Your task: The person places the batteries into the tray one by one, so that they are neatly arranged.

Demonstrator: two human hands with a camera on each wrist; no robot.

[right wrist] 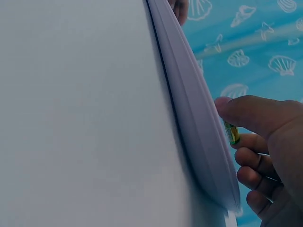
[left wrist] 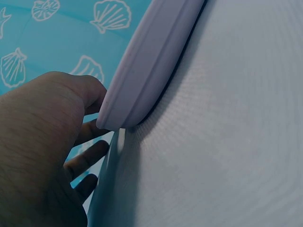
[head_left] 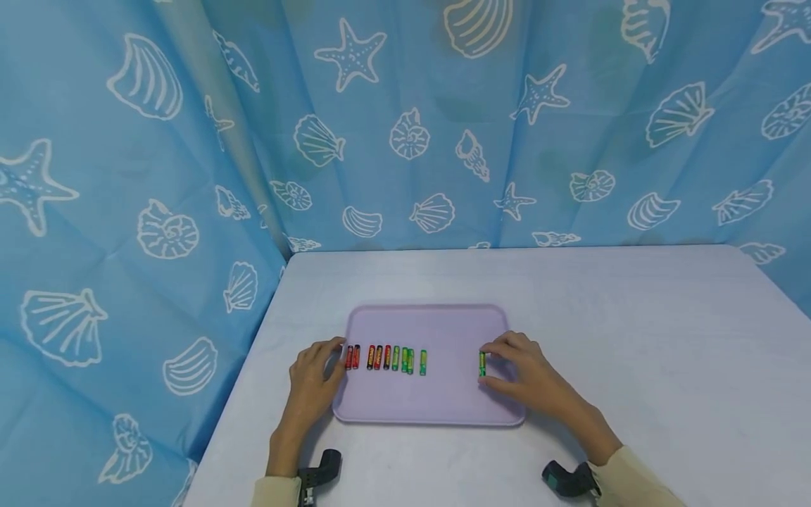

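Observation:
On a lilac tray (head_left: 443,408) lies a broken row of small batteries. Red batteries (head_left: 378,357) are on the left, green batteries (head_left: 404,360) to the right of them. My left hand (head_left: 312,377) is over the tray's left rim, thumb and index finger at the two ends of the leftmost red battery (head_left: 348,358). That battery is hidden in the left wrist view. At the tray's right side, my right hand (head_left: 526,370) pinches a green battery (head_left: 482,364) end to end between thumb and index finger. The right wrist view shows this green battery (right wrist: 231,132) just beyond the rim.
The tray rests on a white-covered table (head_left: 633,338). Blue curtains (head_left: 380,176) with shell and starfish prints hang behind and at the left. Black wrist devices (head_left: 319,468) sit at both cuffs. A lone green battery (head_left: 423,362) lies right of the row.

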